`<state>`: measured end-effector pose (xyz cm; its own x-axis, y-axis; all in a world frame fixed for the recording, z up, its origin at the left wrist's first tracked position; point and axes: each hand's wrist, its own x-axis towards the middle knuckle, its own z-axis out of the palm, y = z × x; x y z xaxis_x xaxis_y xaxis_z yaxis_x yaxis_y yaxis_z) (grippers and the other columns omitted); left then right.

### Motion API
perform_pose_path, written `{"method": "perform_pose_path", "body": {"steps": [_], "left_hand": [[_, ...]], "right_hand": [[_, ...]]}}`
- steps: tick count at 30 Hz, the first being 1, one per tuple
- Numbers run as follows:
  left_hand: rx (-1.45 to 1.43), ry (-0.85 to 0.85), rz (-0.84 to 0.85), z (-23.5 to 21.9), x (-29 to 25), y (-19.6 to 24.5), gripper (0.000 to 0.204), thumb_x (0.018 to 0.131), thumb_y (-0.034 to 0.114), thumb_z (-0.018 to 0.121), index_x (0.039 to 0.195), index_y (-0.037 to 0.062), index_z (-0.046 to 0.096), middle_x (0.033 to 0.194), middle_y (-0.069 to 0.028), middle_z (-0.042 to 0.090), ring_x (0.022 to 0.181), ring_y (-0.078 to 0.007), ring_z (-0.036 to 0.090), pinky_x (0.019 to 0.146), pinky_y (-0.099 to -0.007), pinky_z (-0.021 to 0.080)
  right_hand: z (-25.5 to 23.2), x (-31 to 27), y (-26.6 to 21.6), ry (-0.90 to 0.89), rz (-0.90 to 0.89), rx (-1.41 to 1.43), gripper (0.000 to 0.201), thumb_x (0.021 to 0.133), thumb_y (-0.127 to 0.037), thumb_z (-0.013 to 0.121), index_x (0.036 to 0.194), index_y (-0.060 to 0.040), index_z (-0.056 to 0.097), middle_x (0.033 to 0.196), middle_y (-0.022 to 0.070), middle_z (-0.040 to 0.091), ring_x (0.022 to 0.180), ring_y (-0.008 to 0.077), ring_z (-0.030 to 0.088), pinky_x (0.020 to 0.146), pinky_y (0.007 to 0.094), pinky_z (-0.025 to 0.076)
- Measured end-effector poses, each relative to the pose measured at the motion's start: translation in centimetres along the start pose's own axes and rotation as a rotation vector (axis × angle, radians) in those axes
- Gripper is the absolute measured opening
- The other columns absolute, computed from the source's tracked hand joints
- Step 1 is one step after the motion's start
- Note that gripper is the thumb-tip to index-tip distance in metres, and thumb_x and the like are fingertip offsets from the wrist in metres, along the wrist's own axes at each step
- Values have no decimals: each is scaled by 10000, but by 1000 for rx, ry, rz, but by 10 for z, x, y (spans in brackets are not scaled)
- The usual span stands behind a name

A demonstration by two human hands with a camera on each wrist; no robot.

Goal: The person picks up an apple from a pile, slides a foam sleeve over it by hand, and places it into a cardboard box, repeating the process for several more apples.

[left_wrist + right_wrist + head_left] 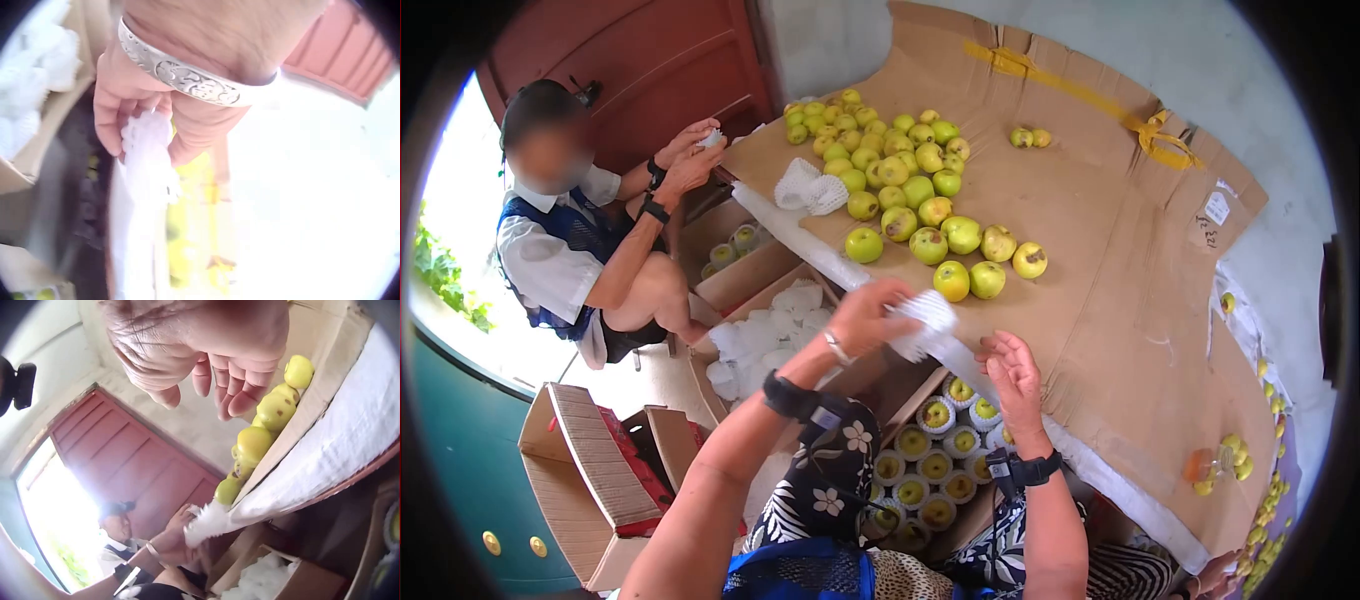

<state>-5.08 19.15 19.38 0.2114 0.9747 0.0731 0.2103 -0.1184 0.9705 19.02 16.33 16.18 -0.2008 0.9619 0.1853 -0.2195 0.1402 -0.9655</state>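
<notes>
My left hand (868, 318) pinches a white foam net sleeve (928, 322) above the padded table edge; the left wrist view shows thumb and fingers of the hand (156, 119) round the bunched sleeve (149, 147). To its right, my right hand (1012, 375) is raised palm inward, holding nothing. Its fingers (236, 387) hang loosely bent in the right wrist view. Beyond both hands, green-yellow apples (928, 246), some with brown spots, lie on the cardboard-covered table (1100, 300). Several apples in foam nets (935, 463) fill a box below my hands.
A box of white foam nets (765, 335) stands left of my knees. Another person (560, 250) sits at the left, hands round a small white item. An empty foam net (810, 188) lies by the apples. An open carton (590, 470) is at lower left.
</notes>
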Motion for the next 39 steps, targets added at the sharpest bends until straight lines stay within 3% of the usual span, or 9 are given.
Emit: {"method": "perform_pose_path", "body": {"steps": [7,11,15,18,20,25,28,33,39], "left_hand": [[55,-111,149,98,38,12,183,845,136,546,996,36,530,856,-16,571,777,-84,526,693,-235,443],[-522,-257,-81,106,41,-9,172,920,129,431,1065,58,492,954,-7,557,834,-65,531,728,-213,442],[-1038,-90,-239,114,47,-23,177,905,175,459,1025,50,498,928,-23,582,845,-85,570,721,-222,466],[-1164,-214,-168,105,52,-36,178,871,113,489,1029,37,518,996,-69,594,906,-152,580,792,-276,470],[-572,-41,-45,104,47,-31,196,882,198,480,944,25,550,981,-86,598,892,-156,584,759,-284,478],[-1098,-114,-378,101,43,-29,353,917,331,441,928,7,581,859,-74,623,766,-145,605,683,-266,485],[-1159,-255,-309,98,44,-23,412,918,396,420,907,20,589,847,-70,629,736,-151,608,647,-268,490],[-647,-332,-190,107,36,-23,321,767,296,676,906,55,516,834,-4,553,765,-87,521,680,-241,437],[-409,0,-97,122,34,-24,264,792,237,618,920,32,511,852,-20,547,783,-85,497,680,-228,414]], "right_hand": [[-23,6,7,255,111,272,114,865,-100,551,970,-58,556,826,-26,581,704,35,521,639,195,436],[-28,6,0,278,127,268,158,809,-45,614,956,-43,554,857,-13,581,745,42,524,659,189,432],[-22,11,0,162,155,208,203,779,-25,639,961,-21,549,842,-13,566,761,53,521,685,198,437],[-27,15,12,157,166,70,210,775,-22,638,966,-18,551,849,-13,565,770,57,525,697,199,441],[-29,18,21,181,212,175,180,795,-32,606,967,-18,554,890,6,580,802,65,541,702,214,456],[-23,23,13,260,389,552,173,857,-90,491,1020,-38,520,984,67,589,862,143,574,763,292,482],[-23,25,13,234,442,673,186,881,-131,440,1031,-37,499,998,69,582,894,176,567,762,332,481],[-21,21,15,325,401,749,152,891,-140,434,974,-46,520,944,52,587,868,150,567,755,291,471],[-17,25,22,393,209,345,150,905,-165,467,891,-49,560,852,22,603,780,105,574,714,248,470]]}}
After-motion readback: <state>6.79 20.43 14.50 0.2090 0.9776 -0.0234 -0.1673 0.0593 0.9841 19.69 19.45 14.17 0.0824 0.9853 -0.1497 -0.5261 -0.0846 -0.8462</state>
